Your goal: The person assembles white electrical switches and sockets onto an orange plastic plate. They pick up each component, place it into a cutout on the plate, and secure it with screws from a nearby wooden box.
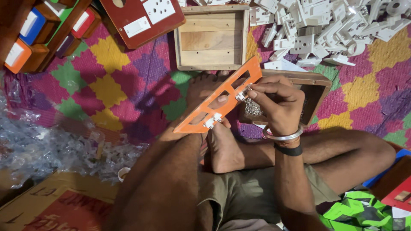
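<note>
The person sits cross-legged on a patterned mat (128,85), holding an orange plastic plate (220,97) with rectangular cut-outs near the centre of view, tilted from 7 o'clock up to 1 o'clock. The left hand (201,96) supports it from beneath, mostly hidden, its fingers (222,99) showing through a cut-out, closed on the plate. The right hand (274,102), at 3 o'clock of the plate, has its fingers pinched tight on a small metal part (240,95) at the plate's edge. Under that hand lies a dark wooden box (317,87) holding small metal pieces. A pale wooden box (212,38) sits at 12 o'clock, a heap of white plastic parts (325,25) at 1 o'clock.
</note>
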